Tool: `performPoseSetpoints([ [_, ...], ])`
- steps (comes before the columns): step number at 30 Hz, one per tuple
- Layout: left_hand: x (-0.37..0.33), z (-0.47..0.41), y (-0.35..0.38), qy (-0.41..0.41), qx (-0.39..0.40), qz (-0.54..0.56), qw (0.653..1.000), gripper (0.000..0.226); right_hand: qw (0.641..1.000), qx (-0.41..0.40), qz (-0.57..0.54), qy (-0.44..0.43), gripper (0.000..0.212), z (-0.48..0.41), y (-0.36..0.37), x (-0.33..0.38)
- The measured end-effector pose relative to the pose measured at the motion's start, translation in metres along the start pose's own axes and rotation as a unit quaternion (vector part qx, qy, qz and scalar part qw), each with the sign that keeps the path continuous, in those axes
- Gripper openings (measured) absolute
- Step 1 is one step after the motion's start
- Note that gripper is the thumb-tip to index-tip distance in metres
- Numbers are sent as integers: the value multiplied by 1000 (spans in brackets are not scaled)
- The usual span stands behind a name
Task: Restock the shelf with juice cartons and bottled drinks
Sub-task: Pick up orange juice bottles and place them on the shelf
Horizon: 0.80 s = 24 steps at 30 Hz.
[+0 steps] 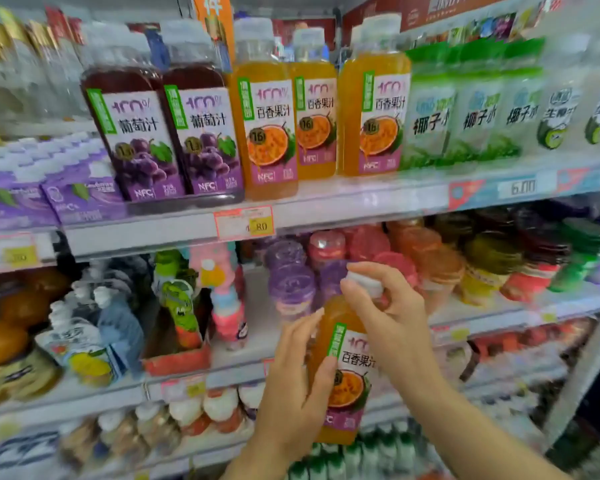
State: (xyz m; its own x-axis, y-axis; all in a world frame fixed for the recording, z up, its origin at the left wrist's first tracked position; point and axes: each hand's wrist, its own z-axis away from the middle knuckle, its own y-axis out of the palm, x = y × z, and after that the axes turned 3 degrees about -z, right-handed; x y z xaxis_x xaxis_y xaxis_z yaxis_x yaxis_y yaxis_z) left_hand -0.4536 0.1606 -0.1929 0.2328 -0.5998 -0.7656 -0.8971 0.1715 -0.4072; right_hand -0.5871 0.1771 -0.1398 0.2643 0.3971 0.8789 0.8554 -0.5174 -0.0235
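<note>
1. The orange passion-fruit juice bottle (pixel 347 370) is held nearly upright in the air, in front of the lower shelf (pixel 492 315).
2. The left grip (pixel 291 386) wraps its labelled body; the right grip (pixel 390 317) pinches its white cap (pixel 365 280).
3. Above, matching orange bottles (pixel 271 133) stand beside grape juice bottles (pixel 136 133) on the upper shelf (pixel 361 202).
</note>
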Motion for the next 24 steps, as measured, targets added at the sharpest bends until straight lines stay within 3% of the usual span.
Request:
performPoseSetpoints([
  [2,10,20,6,-75,52,16,996,43,998,1,10,57,11,14,1,-17],
  [7,21,44,16,-212,86,139,963,35,977,23,-15,212,16,29,2,-49],
  [9,24,48,17,-278,94,198,935,27,947,35,-95,304,22,31,-4,-62],
  [13,33,58,22,-415,100,256,867,27,855,138,-216,451,66,52,-24,-90],
  [15,34,61,25,-487,114,302,812,39,813,174,-264,489,69,68,-31,-99],
  [18,34,61,24,-528,153,343,762,43,790,141,-290,522,53,85,-35,-105],
  [22,35,58,19,-544,175,385,724,54,773,78,-324,540,51,98,-37,-107],
  [24,33,56,14,-535,222,354,734,49,791,67,-294,532,52,99,-35,-107],
])
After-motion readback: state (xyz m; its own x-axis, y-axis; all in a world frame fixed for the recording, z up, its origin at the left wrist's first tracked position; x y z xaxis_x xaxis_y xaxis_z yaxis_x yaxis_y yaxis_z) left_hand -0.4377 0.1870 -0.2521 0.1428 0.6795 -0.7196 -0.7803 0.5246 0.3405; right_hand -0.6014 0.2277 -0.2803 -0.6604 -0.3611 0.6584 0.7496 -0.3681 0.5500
